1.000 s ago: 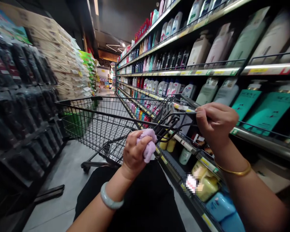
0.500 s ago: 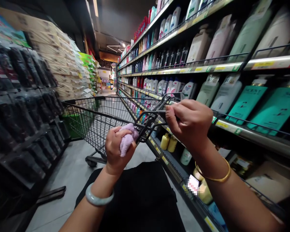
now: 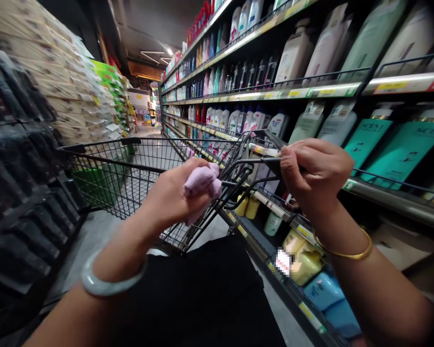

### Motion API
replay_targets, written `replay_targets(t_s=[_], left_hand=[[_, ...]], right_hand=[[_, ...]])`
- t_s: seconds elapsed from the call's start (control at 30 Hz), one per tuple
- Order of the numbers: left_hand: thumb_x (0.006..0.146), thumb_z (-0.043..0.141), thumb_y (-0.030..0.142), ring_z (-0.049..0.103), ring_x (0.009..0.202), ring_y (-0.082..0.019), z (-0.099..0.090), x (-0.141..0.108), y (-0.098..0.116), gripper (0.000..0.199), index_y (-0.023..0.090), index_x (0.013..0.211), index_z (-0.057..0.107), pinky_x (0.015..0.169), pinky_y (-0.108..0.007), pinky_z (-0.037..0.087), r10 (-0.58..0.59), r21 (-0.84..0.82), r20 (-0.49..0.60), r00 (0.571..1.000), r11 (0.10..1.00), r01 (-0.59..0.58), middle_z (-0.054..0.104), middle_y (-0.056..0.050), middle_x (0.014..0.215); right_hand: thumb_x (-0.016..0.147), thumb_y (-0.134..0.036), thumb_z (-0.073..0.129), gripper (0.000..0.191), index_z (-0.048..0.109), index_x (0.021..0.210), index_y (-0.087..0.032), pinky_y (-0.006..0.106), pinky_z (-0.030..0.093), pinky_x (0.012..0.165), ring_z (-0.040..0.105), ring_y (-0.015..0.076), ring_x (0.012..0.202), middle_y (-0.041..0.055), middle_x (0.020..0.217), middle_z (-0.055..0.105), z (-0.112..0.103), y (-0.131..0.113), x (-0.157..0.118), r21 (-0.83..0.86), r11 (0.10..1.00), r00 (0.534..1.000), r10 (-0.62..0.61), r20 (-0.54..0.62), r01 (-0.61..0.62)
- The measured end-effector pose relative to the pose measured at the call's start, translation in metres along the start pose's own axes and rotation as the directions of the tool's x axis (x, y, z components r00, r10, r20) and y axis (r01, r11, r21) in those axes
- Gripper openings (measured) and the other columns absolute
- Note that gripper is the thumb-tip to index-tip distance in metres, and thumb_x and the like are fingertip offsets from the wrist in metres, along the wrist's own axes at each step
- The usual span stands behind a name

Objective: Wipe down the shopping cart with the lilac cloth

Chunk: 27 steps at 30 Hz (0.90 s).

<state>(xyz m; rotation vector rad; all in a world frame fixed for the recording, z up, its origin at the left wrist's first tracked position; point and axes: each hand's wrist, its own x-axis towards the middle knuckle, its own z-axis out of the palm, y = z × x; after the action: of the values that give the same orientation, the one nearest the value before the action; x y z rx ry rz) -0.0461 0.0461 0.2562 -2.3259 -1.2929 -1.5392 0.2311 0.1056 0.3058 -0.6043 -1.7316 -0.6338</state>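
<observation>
A crumpled light purple cloth [image 3: 201, 182] is wrapped in the fingers of my left hand [image 3: 175, 193], beside the handle end of a black wire shopping cart [image 3: 104, 164]. Farther right, my right hand [image 3: 313, 168] is closed round the cart's dark handle bar [image 3: 262, 160]. The cart lies ahead of me, slanting to the left, and no goods show inside its basket. Part of the basket is hidden behind my left hand and forearm.
Shelves of bottles [image 3: 374, 144] run along the right, close to my right arm. Stacked wrapped packs [image 3: 68, 82] and hanging dark packages [image 3: 25, 193] line the left. Yellow and blue bottles [image 3: 323, 290] fill the low shelf. The aisle floor [image 3: 148, 154] stretches ahead.
The cloth in my left hand has risen slightly and moved right, nearer the handle. My right hand has shifted right with the bar. The cart shows farther left and larger.
</observation>
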Motion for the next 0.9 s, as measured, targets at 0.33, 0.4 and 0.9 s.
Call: replay_targets(t_s=[0.33,0.4,0.9], left_hand=[[0.073,0.067,0.034,0.063,0.074,-0.019,0.010,0.016,-0.021,0.027,0.022,0.097,0.068,0.066,-0.033,0.050,-0.047,0.094,-0.024,0.999,0.994,0.049,0.072,-0.003,0.087],[0.074,0.067,0.034,0.061,0.071,-0.019,0.016,0.017,-0.024,0.026,0.022,0.097,0.067,0.064,-0.033,0.048,-0.051,0.086,-0.042,0.998,0.995,0.055,0.071,-0.003,0.086],[0.081,0.068,0.032,0.063,0.088,-0.019,0.027,0.015,-0.041,0.027,0.020,0.105,0.064,0.085,-0.036,0.052,-0.093,0.059,-0.106,0.990,0.993,0.100,0.070,-0.004,0.099]], right_hand=[[0.103,-0.049,0.047,0.051,0.061,0.061,-0.025,0.037,0.048,0.066,0.064,0.0204,0.066,0.0081,0.067,0.068,0.016,0.015,0.001,0.028,1.000,1.000,0.003,-0.017,-0.002],[0.103,-0.049,0.046,0.050,0.060,0.061,-0.025,0.036,0.047,0.066,0.063,0.0197,0.066,0.0073,0.066,0.066,0.020,0.021,0.001,0.028,1.000,1.000,-0.007,-0.020,0.008],[0.104,-0.047,0.051,0.042,0.076,0.079,-0.024,0.040,0.047,0.077,0.066,0.0234,0.082,0.0106,0.081,0.073,0.060,0.049,0.000,0.008,1.000,1.000,-0.024,-0.010,0.024]])
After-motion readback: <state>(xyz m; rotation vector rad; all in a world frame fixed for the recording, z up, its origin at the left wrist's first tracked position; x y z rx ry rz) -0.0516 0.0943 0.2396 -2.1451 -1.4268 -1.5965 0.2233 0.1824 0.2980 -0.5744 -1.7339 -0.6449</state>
